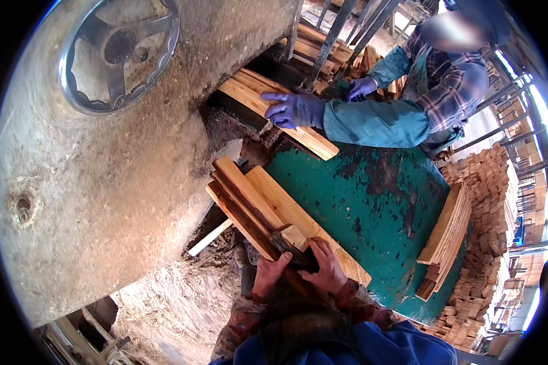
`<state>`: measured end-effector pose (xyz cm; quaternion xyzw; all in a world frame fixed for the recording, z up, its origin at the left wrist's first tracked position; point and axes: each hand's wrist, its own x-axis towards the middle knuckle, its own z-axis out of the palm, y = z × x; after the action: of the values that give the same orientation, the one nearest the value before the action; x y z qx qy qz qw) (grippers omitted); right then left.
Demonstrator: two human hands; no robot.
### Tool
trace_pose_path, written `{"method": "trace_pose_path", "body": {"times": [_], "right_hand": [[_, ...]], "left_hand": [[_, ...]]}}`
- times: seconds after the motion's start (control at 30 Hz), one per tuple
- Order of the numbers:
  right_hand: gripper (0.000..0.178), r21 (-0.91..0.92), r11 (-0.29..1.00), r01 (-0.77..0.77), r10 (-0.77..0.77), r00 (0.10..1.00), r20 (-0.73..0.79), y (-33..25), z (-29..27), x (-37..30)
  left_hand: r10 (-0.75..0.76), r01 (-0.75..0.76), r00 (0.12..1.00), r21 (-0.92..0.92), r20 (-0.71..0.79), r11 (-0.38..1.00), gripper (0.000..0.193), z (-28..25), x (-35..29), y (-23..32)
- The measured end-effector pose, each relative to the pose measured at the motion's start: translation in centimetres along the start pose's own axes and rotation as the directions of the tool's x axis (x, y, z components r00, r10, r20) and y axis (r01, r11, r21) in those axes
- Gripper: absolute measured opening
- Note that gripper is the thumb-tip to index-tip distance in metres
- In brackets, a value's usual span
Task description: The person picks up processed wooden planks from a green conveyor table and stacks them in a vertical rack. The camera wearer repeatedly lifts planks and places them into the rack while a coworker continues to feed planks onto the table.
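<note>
My left hand [270, 275] is closed round the near end of a small stack of wooden boards [245, 207], its thumb on top. At the right side of the same end, my right hand [326, 269] grips the stack, next to a short wood block [293, 237]. The boards have dark, rough edges and point away to the upper left. Beside them a wider, lighter board [313, 222] lies at the edge of the green table [371, 201]. Most of my fingers are hidden behind the wood.
A large stained machine housing with a handwheel [120, 45] stands at left. Across the table, a co-worker's purple-gloved hand [295, 111] rests on a long board [313, 143]. Several slats [447, 231] lie at the table's right edge, before a tall wood pile [484, 207]. Sawdust [176, 304] covers the floor.
</note>
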<state>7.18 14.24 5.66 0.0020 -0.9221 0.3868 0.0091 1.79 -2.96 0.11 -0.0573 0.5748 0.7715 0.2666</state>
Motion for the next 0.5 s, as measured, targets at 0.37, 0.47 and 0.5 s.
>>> {"method": "trace_pose_path", "body": {"times": [0.37, 0.47, 0.5], "right_hand": [[0.075, 0.364, 0.913, -0.185, 0.135, 0.978, 0.159, 1.8, -2.4, 1.6], [0.071, 0.242, 0.925, -0.292, 0.24, 0.945, 0.222, -0.3, -4.3, 3.7], [0.068, 0.32, 0.916, -0.241, 0.207, 0.969, 0.135, -0.2, -3.9, 4.3]], "left_hand": [[-0.025, 0.025, 0.999, -0.012, -0.027, 1.0, 0.052, 0.5, 0.4, -0.1], [-0.042, 0.043, 0.999, 0.035, -0.015, 0.998, 0.053, 0.4, 0.7, 0.0], [-0.038, 0.039, 0.999, 0.044, -0.009, 0.998, 0.053, 0.4, 0.8, 0.0]]}}
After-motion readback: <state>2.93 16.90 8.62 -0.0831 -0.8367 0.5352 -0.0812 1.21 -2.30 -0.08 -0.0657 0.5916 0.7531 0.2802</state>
